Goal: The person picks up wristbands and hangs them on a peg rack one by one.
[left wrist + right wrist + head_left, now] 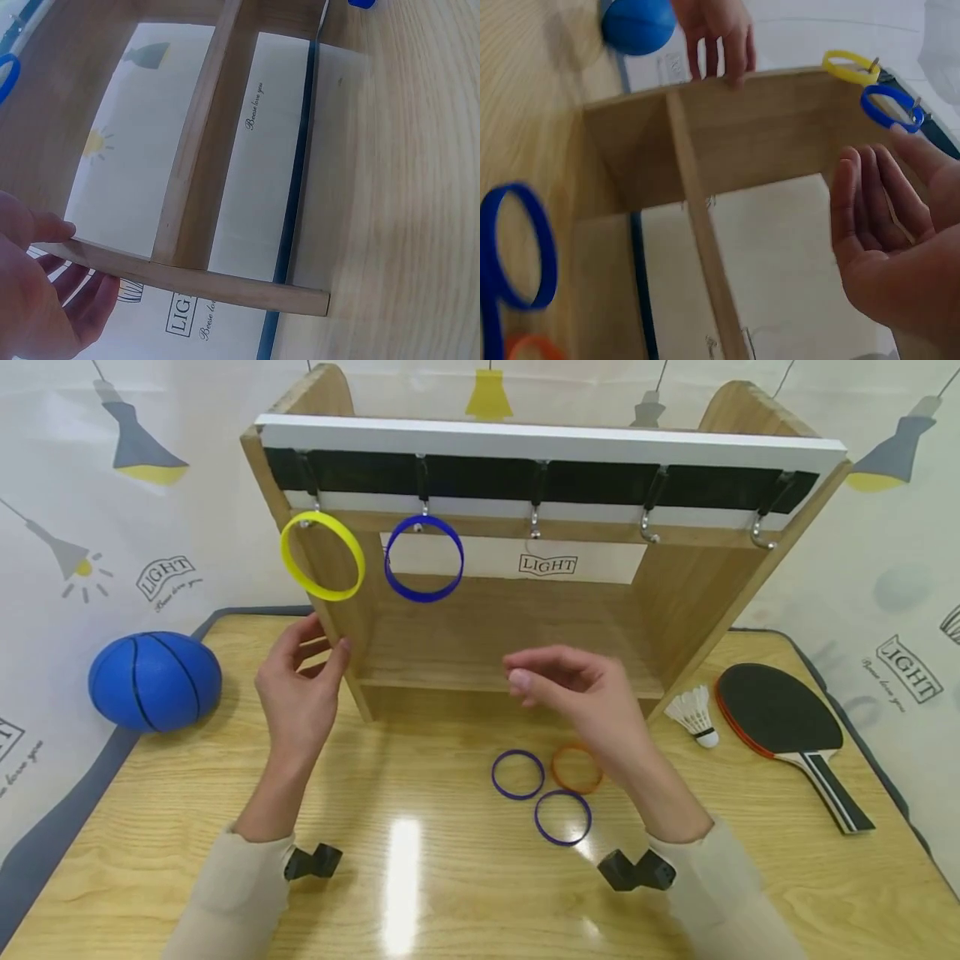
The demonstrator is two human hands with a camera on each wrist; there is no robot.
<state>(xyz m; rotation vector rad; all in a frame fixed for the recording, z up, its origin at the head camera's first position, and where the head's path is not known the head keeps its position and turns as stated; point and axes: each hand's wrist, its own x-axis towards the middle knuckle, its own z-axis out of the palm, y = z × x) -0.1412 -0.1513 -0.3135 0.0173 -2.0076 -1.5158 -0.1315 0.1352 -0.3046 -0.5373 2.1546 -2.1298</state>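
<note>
On the hook rail (600, 485): five hooks along the front of the wooden unit (510, 627); two carry rings, three are bare;
Yellow ring (330, 596): hangs from the leftmost hook;
Hung blue ring (424, 597): hangs from the second hook;
Bare hooks: middle hook (535, 522); fourth hook (648, 527); rightmost hook (761, 537);
Loose rings: far blue ring (517, 797), near blue ring (563, 842) and orange ring (554, 767); grouped on the desk (450, 893) in front of the unit;
Left hand (300, 689): fingers grip the left side panel at its front edge, thumb on the inner side; apparently to steady the unit;
Right hand (581, 685): fingers loosely curved, holding nothing; raised before the unit's opening, below the rail;
Progress, as judged: two rings hung; three left, matching the three bare hooks; roughly two fifths complete
</note>
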